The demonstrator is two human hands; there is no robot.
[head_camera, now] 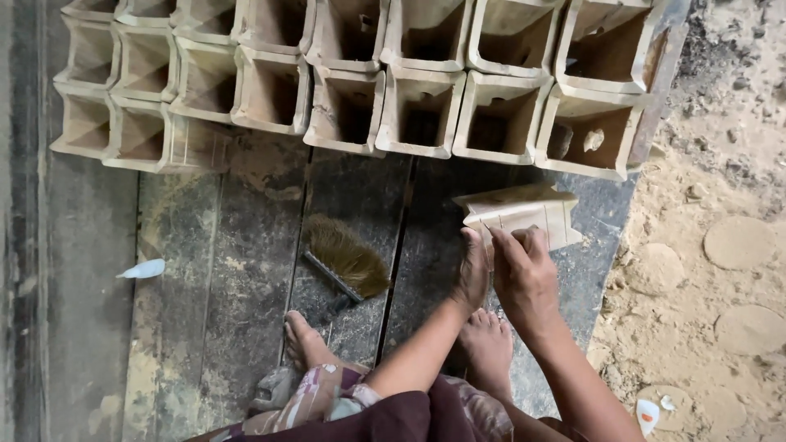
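While both sets of fingers curled against its near side, the left hand (473, 274) and right hand (524, 277) gripped a clay mould (524, 214) lying right of centre, below rows of moulds (352, 74); a brush (345, 263) lay left.

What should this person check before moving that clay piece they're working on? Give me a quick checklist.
1. Both hands on the piece: ok. The left hand presses its near edge and the right hand grips it beside the left.
2. Piece supported: ok. The clay piece lies on its side on the planks.
3. Room near the rows: ok. A gap shows between the piece and the moulded boxes.
4. Brush out of the way: ok. The brush lies to the left, apart from the hands.
5. Feet free: cannot tell. The foot sits just below the hands.
6. Tool in the fingers: cannot tell.
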